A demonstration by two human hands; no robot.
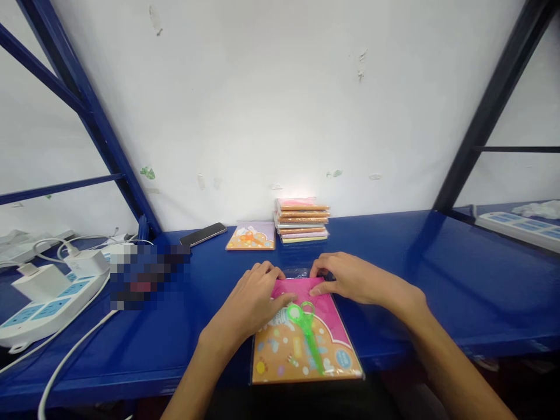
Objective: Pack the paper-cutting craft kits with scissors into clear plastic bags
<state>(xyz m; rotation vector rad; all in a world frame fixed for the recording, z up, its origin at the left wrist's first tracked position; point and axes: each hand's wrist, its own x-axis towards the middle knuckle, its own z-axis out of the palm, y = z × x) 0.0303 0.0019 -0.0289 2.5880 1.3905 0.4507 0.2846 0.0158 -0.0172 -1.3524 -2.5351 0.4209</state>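
Left hand (258,297) lay half-curled over the far-left corner of the sleeved craft pack (280,356), likely bracing it; right hand's (352,277) thumb and fingers sat slightly apart at its far-right corner. Couldn't tell if either pinched. Pack, green scissors (310,338) on top, apparently overhung the blue table's (385,315) near edge. Pack stack (304,221) stood far; power strip (55,303) crowded left, more room right.

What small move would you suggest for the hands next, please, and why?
I would probably have the right hand pinch the clear plastic at the far end of the packet: that hand is right beside it, and the left hand rests at the packet's upper left, which should help steady it.
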